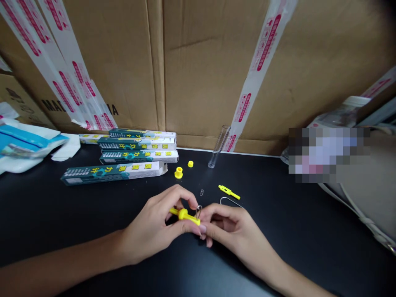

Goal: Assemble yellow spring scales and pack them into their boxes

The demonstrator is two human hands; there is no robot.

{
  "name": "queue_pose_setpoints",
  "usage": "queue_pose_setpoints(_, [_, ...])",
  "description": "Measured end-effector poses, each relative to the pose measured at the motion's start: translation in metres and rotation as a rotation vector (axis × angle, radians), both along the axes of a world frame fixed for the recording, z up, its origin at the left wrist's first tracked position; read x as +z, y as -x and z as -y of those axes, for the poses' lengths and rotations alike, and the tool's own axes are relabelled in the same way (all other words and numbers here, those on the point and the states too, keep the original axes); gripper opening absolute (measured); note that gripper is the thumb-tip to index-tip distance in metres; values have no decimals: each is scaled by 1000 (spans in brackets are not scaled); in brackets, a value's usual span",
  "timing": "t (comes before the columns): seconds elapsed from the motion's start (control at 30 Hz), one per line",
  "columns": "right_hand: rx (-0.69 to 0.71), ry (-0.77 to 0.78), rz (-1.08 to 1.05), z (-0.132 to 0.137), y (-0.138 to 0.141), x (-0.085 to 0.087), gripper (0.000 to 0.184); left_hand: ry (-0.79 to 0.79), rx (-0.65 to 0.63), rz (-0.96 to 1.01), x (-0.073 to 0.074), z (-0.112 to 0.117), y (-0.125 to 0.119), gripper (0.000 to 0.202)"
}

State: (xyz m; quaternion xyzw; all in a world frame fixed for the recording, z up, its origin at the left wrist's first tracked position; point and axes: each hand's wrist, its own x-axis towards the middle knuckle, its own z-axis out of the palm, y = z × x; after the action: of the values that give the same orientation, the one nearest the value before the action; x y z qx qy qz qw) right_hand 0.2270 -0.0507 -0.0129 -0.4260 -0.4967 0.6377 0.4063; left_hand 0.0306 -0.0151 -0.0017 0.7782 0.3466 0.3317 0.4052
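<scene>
Over the black table (62,214), my left hand (154,227) pinches a small yellow plastic rod with a collar (184,215). My right hand (230,231) meets it from the right, fingers closed on a small metal ring (198,210) at the rod's end. Just beyond the hands lie a tiny spring (202,192), a yellow pin piece (229,192) and a bent metal wire hook (230,201). Two yellow caps (178,173) (190,163) sit farther back. A clear plastic tube (219,146) leans against the cardboard.
Several long printed boxes (136,156) are stacked at the back left, beside white and blue plastic packets (24,144). Taped cardboard cartons (201,70) wall off the back. A bag with straps (355,194) sits at the right edge.
</scene>
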Motion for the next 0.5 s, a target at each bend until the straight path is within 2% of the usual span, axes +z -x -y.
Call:
queue_pose_setpoints(0.2, [68,94,-98,-3,-1,3,25,72,-21,10,1,-3,1,11])
queue_pose_setpoints(0.33, [52,87,-86,-1,0,2,24,119,-32,-3,1,-4,1,10])
queue_pose_setpoints(0.5, [8,35,-41,-1,1,-2,25,106,-46,39,1,-3,2,9])
